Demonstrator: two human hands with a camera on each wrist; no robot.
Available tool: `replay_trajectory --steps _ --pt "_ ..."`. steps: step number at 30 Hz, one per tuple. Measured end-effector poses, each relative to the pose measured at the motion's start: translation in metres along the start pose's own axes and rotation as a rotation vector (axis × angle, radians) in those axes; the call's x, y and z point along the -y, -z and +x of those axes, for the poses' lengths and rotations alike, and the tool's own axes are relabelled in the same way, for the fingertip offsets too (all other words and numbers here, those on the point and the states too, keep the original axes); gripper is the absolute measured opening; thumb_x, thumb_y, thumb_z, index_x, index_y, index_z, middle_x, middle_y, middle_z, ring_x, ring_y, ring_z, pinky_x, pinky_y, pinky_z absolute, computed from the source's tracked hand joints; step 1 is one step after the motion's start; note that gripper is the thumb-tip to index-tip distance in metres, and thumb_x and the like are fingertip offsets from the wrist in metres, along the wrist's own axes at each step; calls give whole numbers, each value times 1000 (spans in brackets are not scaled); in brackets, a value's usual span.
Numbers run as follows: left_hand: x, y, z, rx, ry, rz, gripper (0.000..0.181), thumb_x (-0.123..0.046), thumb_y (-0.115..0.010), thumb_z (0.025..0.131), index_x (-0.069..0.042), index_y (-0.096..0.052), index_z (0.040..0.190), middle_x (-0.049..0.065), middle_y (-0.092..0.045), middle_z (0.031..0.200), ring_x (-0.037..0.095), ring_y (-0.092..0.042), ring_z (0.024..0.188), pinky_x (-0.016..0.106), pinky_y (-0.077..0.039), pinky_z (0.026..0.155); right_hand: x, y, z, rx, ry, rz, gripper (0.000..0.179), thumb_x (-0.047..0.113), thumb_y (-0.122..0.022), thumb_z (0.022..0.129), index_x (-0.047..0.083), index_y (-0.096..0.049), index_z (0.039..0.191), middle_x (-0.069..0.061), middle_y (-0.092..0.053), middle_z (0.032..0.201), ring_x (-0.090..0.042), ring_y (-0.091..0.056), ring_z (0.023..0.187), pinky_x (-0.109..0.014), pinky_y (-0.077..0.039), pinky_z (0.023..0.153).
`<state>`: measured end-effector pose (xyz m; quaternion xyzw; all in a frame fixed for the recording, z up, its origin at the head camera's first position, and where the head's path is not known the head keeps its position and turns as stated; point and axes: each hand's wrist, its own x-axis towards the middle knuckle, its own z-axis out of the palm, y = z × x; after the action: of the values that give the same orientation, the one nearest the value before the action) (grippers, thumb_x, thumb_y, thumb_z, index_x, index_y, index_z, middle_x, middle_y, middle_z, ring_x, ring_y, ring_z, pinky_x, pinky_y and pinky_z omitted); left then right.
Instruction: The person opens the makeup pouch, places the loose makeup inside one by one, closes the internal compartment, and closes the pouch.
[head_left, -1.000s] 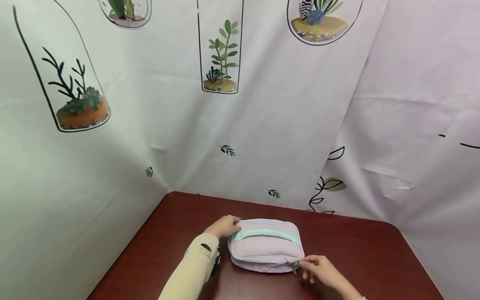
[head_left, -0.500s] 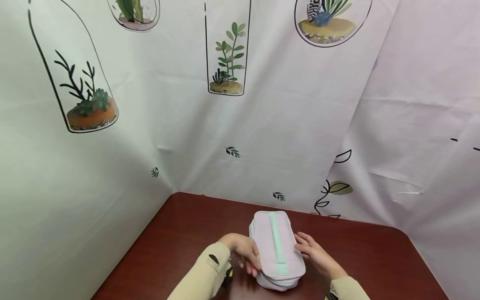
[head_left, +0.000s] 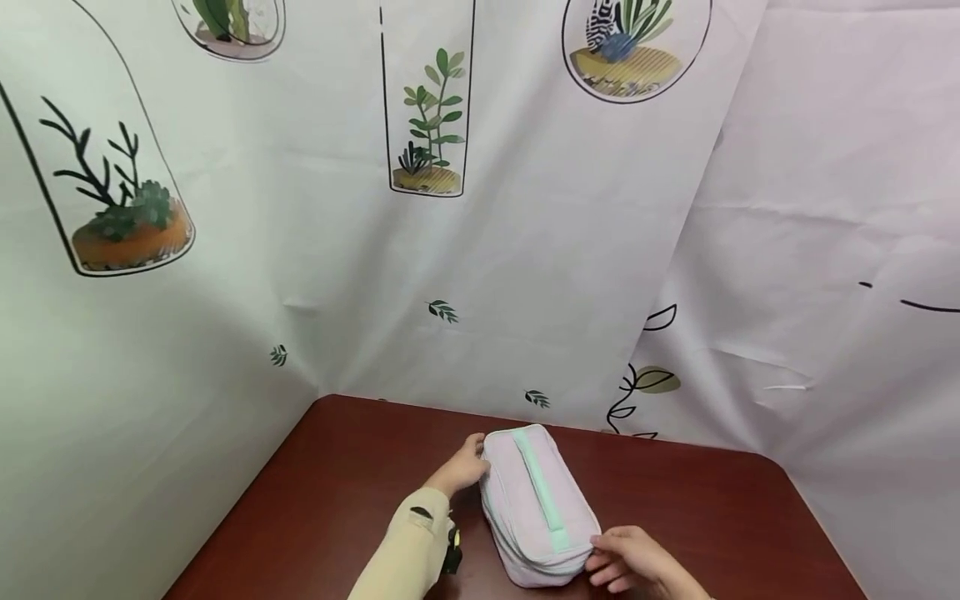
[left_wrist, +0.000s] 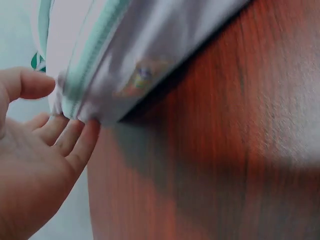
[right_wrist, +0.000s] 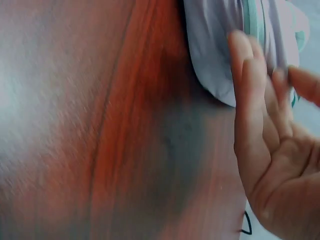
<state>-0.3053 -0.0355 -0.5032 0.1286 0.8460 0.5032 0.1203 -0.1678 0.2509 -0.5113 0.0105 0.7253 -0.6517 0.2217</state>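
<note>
A lilac zippered pouch (head_left: 536,500) with a mint-green strap handle (head_left: 538,482) and mint zip bands lies on the table, its long side running from back left to front right. At its back left corner, my left hand (head_left: 459,468) grips the edge. In the left wrist view the thumb is on one side of the mint zip band (left_wrist: 82,75) and the fingertips (left_wrist: 90,127) on the other. My right hand (head_left: 633,557) pinches the front right corner between thumb and forefinger. The right wrist view shows its other fingers (right_wrist: 250,95) extended beside the pouch's end.
The dark red-brown wooden table (head_left: 360,500) has rounded back corners. White fabric (head_left: 360,250) printed with plants in glass jars hangs behind it and along both sides. A small colourful patch (left_wrist: 142,77) shows on the pouch's side.
The pouch lay crosswise, then turned nearly lengthwise, and now slants back to the left. My left hand has moved from its front left side to the back; the right moved to the front corner.
</note>
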Motion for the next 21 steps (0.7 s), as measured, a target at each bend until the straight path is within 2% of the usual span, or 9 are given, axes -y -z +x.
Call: replay_trajectory --steps 2,4,7,9,12,14,18,21 --pt "6 4 -5 -23 20 -27 62 -2 -48 79 14 -26 135 30 -49 118 35 -51 106 47 -42 86 1 4 2 -77 5 52 22 19 -54 92 -2 -59 92 -8 -68 80 -18 -67 71 -27 -52 58" --pt "13 8 -11 -24 53 -47 55 -5 -49 80 14 -34 129 23 -57 100 28 -58 86 41 -48 72 2 10 5 -159 12 119 29 18 -53 92 -9 -57 103 -7 -66 84 -18 -66 77 -31 -53 66" --pt "23 12 -23 28 107 -111 32 -9 -46 83 10 -47 110 10 -58 75 17 -55 60 30 -44 52 2 15 11 -287 37 194 48 22 -53 93 -14 -46 124 -13 -63 103 -19 -61 94 -40 -49 81" --pt "29 12 -30 77 140 -167 17 -12 -44 86 3 -50 93 5 -55 63 13 -52 49 26 -40 46 1 13 16 -314 70 206 59 25 -50 95 -15 -32 135 -22 -52 122 -25 -52 110 -46 -41 91" --pt "34 10 -38 140 176 -198 19 -18 -41 88 -5 -51 78 2 -52 57 10 -50 45 24 -38 44 -1 8 26 -295 124 199 65 26 -45 97 -13 -17 141 -30 -25 143 -35 -30 128 -52 -27 102" --pt "35 9 -40 159 188 -188 25 -21 -42 88 -7 -52 71 1 -51 55 10 -50 45 24 -39 44 -1 6 32 -264 160 202 66 23 -43 97 -13 -10 142 -32 -13 146 -39 -17 132 -53 -17 105" --pt "32 9 -39 158 166 -147 26 -22 -44 89 -6 -55 72 2 -54 59 11 -54 49 26 -42 47 -1 5 37 -272 189 208 67 17 -44 95 -13 -6 142 -35 -6 145 -42 -9 134 -54 -9 106" --pt "30 10 -36 143 128 -79 24 -22 -46 92 -4 -55 79 4 -57 64 15 -57 55 31 -45 50 1 6 40 -292 185 170 67 16 -46 95 -13 -7 141 -36 -8 144 -42 -10 134 -54 -12 106"
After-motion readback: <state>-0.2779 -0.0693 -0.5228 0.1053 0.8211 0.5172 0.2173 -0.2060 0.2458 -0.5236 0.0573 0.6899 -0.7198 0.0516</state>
